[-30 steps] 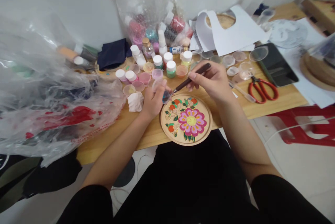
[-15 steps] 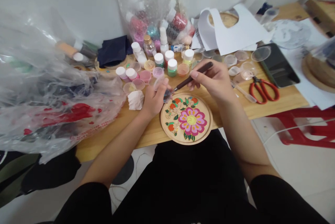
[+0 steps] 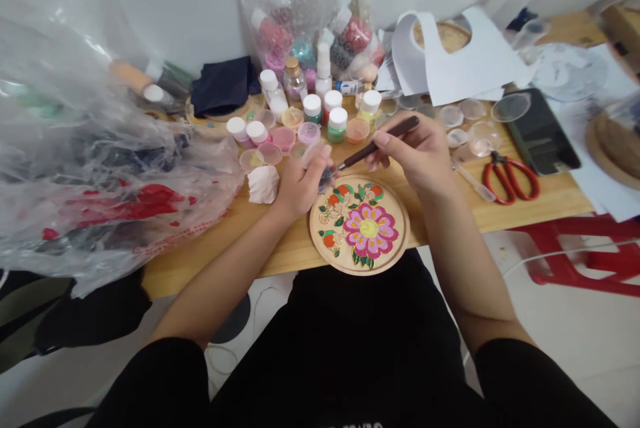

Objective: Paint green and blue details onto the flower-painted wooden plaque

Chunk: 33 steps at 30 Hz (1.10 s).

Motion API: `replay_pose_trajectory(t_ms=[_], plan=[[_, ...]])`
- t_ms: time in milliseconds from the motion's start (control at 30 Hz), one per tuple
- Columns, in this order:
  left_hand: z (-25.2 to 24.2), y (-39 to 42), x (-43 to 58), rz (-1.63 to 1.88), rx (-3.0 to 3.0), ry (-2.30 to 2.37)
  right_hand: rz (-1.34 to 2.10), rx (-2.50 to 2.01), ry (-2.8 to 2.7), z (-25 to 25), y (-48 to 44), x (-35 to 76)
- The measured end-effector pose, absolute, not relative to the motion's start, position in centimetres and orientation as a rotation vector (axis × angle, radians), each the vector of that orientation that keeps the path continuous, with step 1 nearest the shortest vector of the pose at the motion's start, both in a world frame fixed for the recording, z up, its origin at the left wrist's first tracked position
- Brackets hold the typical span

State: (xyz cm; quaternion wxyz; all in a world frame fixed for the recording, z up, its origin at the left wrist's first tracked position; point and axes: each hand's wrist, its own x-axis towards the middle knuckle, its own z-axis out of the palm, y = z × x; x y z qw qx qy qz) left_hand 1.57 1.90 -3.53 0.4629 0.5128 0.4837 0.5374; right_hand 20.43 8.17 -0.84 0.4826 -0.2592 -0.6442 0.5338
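My left hand (image 3: 304, 187) is closed around a small clear plastic cup (image 3: 326, 179) with something dark in it. Between the fingers of my right hand (image 3: 417, 148) is a slim tool with a dark brown handle (image 3: 383, 141) and a thin metal tip. That tip points into the cup or at its rim; I cannot tell whether it touches. Just below both hands lies a round wooden plaque (image 3: 400, 251) at the table's front edge. It bears a pink and purple flower (image 3: 370, 229), orange fruits and green leaves with gold outlines.
White-capped paint jars (image 3: 337, 125) and small paint cups (image 3: 284, 139) stand behind my hands. A crumpled tissue (image 3: 263, 185) lies left. Red-handled pliers (image 3: 510, 180) and a phone (image 3: 543, 135) are right. A large plastic bag (image 3: 115, 201) covers the table's left end.
The view has shifted slightly, so the table things appear a little further right. Both hands keep their grips, with the tool's tip still at the cup.
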Motion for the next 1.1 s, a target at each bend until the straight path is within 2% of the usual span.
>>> replay_pose_trajectory(t_ms=[833,1100], plan=[[-3.2,1.9,1.7,1.281,1.194,1.19,1.327,-0.692,-1.568,-0.8,8.3,20.5],[-3.6,2.0,1.7,1.309,1.159,1.19,1.443,-0.632,-1.636,0.0,7.8,20.4]])
